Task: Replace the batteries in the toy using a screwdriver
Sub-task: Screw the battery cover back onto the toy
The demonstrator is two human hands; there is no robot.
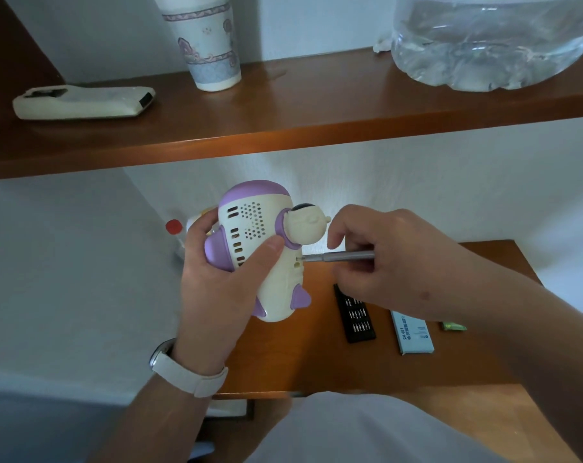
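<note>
the left hand (pixel 223 279) wraps fingers and thumb round the toy (pixel 260 248), held above the table (pixel 317 372) and turned so the screw hole on its side faces 3 o'clock, likely to give the tool a straight line in. from that side the right hand (pixel 383 259) pinches the screwdriver (pixel 340 256) in curled fingers, shaft level, tip at the hole (whether it sits in the screw is too small to tell). the bit tray (pixel 355 314) and blue box (pixel 414 332) lie at 5 o'clock of the toy, probably for easy reach.

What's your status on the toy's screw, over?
Left hand grips toy. Right hand holds screwdriver, tip at screw hole. Nothing blocking.
</note>
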